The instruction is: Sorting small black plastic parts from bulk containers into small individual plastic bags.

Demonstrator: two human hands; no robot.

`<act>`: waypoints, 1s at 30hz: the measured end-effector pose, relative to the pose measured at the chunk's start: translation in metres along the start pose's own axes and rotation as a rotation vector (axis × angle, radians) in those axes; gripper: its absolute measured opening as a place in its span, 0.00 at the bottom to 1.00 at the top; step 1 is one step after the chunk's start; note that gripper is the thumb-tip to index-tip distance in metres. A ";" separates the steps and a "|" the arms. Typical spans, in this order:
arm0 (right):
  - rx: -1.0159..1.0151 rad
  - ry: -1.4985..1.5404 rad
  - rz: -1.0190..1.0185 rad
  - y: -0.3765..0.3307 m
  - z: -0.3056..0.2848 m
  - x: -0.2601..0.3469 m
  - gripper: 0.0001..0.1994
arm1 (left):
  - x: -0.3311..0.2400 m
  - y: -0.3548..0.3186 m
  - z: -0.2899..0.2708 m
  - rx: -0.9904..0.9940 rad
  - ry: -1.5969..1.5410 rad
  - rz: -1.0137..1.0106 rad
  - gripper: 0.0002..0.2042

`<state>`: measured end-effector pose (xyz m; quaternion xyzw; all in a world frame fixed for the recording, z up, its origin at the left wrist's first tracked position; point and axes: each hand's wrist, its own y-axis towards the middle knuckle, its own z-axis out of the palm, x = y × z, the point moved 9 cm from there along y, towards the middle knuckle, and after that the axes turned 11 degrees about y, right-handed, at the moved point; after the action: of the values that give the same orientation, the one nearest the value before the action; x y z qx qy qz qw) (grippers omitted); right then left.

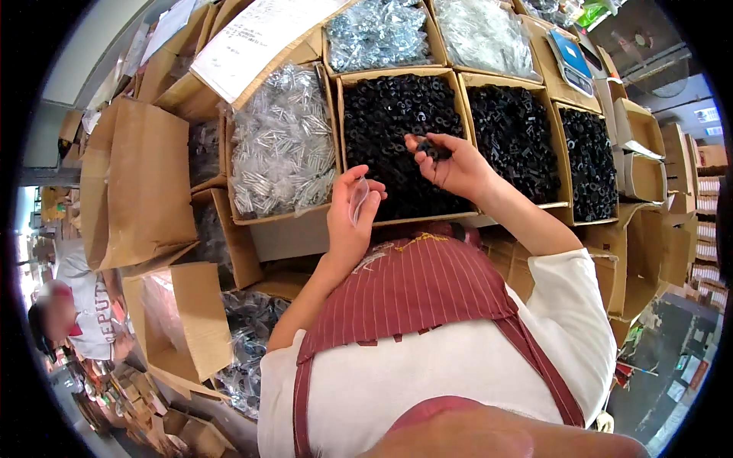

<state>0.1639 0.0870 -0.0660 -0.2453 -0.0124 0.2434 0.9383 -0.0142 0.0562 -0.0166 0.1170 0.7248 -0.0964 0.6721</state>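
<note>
My left hand [348, 223] is raised at the near left corner of a cardboard box of small black ring-like parts [398, 107]. Between its thumb and fingers is a small clear plastic bag [358, 201]. Over the same box, my right hand [463, 169] has its fingers curled around a few black parts [436, 151]. The exact shape of those held pieces is too small to make out. Some space separates the two hands.
Left of the black parts stands a box of bagged silvery pieces [281, 145]. Two more boxes of black parts [511, 141] [588, 164] stand to the right. Behind are bagged metal parts [378, 37], clear bags [485, 38] and a blue scale [569, 61]. Another person [80, 305] is at far left.
</note>
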 end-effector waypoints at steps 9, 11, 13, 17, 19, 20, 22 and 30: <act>0.173 -0.114 -0.142 -0.025 0.050 0.002 0.27 | 0.000 0.005 0.003 -0.013 -0.008 0.038 0.20; 0.203 -0.140 -0.125 -0.031 0.061 -0.001 0.28 | 0.002 0.004 0.004 0.001 -0.005 0.039 0.20; 0.191 -0.121 -0.127 -0.034 0.062 0.002 0.29 | 0.003 0.004 0.005 -0.018 -0.008 0.011 0.20; 0.259 -0.208 -0.078 -0.038 0.070 -0.001 0.24 | 0.002 0.004 0.009 -0.012 -0.003 0.029 0.21; 0.256 -0.313 -0.098 -0.037 0.069 0.000 0.22 | 0.003 0.003 0.011 -0.015 -0.001 0.020 0.21; 0.257 -0.312 -0.097 -0.037 0.068 0.000 0.22 | 0.005 0.003 0.011 -0.018 0.000 0.011 0.21; 0.256 -0.316 -0.093 -0.035 0.063 0.000 0.22 | 0.005 0.003 0.011 -0.017 0.002 0.012 0.21; 0.355 -0.242 -0.043 -0.034 0.061 0.001 0.31 | 0.004 0.004 0.012 0.010 -0.015 0.043 0.19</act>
<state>0.1711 0.0890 0.0037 -0.0450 -0.0871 0.2495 0.9634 -0.0023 0.0570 -0.0215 0.1352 0.7166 -0.0863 0.6788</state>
